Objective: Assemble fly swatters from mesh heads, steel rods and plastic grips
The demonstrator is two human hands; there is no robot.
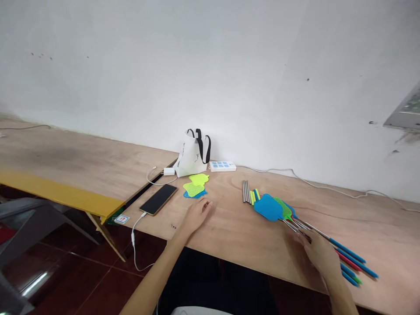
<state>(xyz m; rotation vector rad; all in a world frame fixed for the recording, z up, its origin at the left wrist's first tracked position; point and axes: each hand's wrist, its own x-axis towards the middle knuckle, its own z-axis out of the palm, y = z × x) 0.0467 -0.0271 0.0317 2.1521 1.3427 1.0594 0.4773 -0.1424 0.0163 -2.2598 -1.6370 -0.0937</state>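
Note:
My left hand (pixel 197 214) rests on the wooden table with its fingers loosely bent and nothing visible in them. Just beyond it lie loose fly swatter heads: two yellow ones (pixel 194 189) overlap a blue one (pixel 199 195). At the right, my right hand (pixel 317 250) has its fingers at the metal rods of a bunch of fly swatters (pixel 268 207). Their blue and green heads point left, and their blue, red and green handles (pixel 354 258) stick out past my hand. Close to the blue head lie grey metal tubes (pixel 246 191) and short yellow and blue handle pieces (pixel 254 196).
A phone (pixel 159 199) with a white cable lies on the left. Behind stand a white bag (pixel 190 157) with black straps, a white charger (pixel 169 172) and a power strip (pixel 222 166). A cord runs along the wall. A second table (pixel 65 162) adjoins on the left.

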